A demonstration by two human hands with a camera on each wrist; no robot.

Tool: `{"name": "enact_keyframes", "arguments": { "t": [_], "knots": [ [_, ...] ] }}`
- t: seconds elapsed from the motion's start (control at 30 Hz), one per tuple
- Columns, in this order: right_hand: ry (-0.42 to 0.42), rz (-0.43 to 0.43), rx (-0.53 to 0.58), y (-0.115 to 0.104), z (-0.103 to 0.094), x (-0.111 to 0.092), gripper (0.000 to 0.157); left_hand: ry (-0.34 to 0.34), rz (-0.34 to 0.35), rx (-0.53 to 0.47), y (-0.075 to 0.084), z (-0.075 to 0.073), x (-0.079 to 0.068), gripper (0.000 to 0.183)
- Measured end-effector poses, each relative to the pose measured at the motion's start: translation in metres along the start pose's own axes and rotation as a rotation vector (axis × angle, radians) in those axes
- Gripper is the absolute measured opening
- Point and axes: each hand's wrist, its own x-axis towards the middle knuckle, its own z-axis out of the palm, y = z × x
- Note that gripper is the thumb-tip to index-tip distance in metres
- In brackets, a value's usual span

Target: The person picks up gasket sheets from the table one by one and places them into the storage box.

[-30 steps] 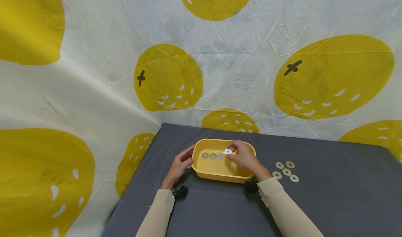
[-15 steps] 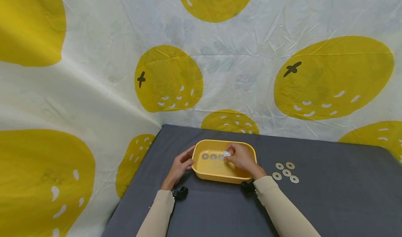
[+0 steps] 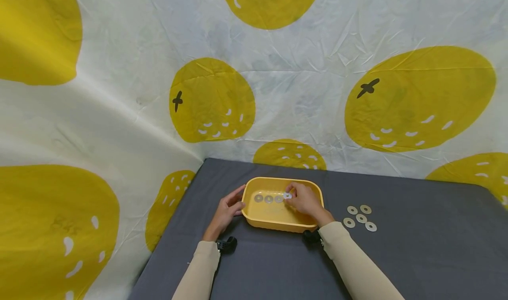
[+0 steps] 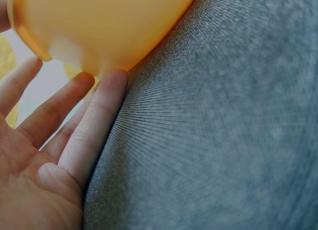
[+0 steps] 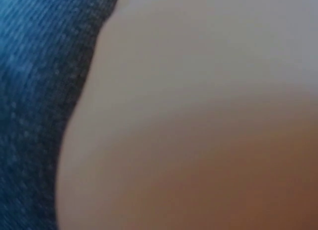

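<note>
And here's the right hand (image 3: 304, 199), in over the tub's four o'clock corner, thumb and fingertips pinched close on a single washer (image 3: 287, 197) inside the yellow tub (image 3: 274, 224). Whether that washer touches the floor below, I can't tell; the right wrist view is just blur. Off to its nine o'clock, a tidy row of three washers (image 3: 269, 202) lies flat along the bottom.

Over at the tub's nine o'clock, the left hand (image 3: 224, 211), fingers mostly straight and spread, fingertips against the outer wall, no full grip there. And out on the grey tabletop (image 3: 432, 247), just past three o'clock from the tub, five loose washers (image 3: 357, 219) sit in a loose cluster!

How do they handle? Metal by the look, so stiff, fairly light, hard to break, but thin, smooth and likely slippery. The outer edge is the place to pinch, thumb opposite fingertip. The tub looks like light plastic, prone to sliding, best steadied at its end wall or rim.
</note>
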Motion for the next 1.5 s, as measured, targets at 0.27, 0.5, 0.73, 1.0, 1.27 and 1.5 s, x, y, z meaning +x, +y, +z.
{"name": "enact_keyframes", "arguments": {
  "t": [0.27,0.5,0.73,1.0,1.27,1.5],
  "knots": [
    [-0.001,-0.007,-0.006,-0.001,0.001,-0.002,0.024,0.0,0.004,0.013,-0.002,0.0,-0.001,0.06],
    [0.006,-0.006,-0.044,0.002,0.001,-0.001,0.023,-0.002,0.016,0.016,-0.002,0.001,-0.001,0.06],
    [0.011,0.006,-0.039,0.002,0.001,0.0,0.028,0.001,0.021,0.014,-0.002,0.001,-0.001,0.06],
    [0.098,-0.109,0.136,-0.002,-0.004,-0.004,0.021,0.001,0.022,0.007,-0.004,0.001,-0.001,0.06],
    [0.179,-0.199,0.17,0.001,-0.051,-0.026,0.016,0.014,0.012,0.011,-0.002,0.003,0.0,0.06],
    [0.189,-0.116,0.06,0.053,-0.102,-0.054,0.022,0.017,-0.001,-0.008,-0.001,0.006,0.001,0.059]
  ]
}}
